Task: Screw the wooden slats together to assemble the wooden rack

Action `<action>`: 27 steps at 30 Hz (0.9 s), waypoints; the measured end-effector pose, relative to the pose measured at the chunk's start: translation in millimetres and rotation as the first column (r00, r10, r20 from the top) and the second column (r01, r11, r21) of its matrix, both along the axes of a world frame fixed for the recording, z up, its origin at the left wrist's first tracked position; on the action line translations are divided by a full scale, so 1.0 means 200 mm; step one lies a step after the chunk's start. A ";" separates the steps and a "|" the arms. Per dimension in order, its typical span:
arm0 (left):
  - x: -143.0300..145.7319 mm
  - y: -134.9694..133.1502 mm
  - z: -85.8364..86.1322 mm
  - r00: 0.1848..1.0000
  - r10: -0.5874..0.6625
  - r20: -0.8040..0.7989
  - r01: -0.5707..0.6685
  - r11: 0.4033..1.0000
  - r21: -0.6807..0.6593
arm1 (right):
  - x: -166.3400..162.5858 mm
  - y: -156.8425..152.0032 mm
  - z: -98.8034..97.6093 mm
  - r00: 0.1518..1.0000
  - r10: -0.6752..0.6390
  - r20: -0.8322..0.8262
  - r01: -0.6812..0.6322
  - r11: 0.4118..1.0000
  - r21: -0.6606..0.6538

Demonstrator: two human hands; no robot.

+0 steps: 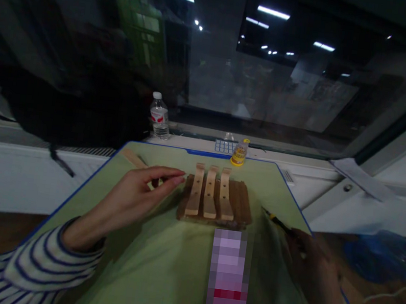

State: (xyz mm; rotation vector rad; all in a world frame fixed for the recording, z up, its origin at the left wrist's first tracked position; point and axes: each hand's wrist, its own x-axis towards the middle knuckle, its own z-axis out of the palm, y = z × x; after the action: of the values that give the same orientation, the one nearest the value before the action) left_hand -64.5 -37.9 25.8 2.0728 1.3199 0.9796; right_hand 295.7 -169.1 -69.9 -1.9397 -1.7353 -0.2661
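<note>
Three curved strips of light wood [209, 192], each with dark holes, lie side by side on a brown wooden board [243, 201]. To the left of the board is my left hand [142, 189], thumb and fingertips pinched together close to its upper left corner. Any small thing in that pinch is too small to make out. On the right, apart from the board, my right hand [309, 264] is closed around a slim black-and-yellow screwdriver [277, 222]. Its tip points up and left, towards the board. Dimness and blur hide part of the right-hand fingers.
The green table [159, 265] has a blue edge. Behind the board stands a small clear jar [239, 154] with yellow contents. A light wood piece [133, 157] lies at the back left. On the windowsill are a water bottle [160, 117] and a blue-gridded item [225, 147].
</note>
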 end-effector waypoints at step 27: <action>0.06 -0.02 -0.40 0.969 -0.241 -0.052 0.214 0.927 -0.308 | -0.20 0.81 0.13 0.859 0.420 -0.292 -0.505 0.785 -0.358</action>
State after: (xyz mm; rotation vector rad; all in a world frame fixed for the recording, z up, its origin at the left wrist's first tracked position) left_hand -52.9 -42.3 -54.0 1.9948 1.1546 0.5536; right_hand 255.4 -7.9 -44.0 -1.6446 -2.1902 0.5122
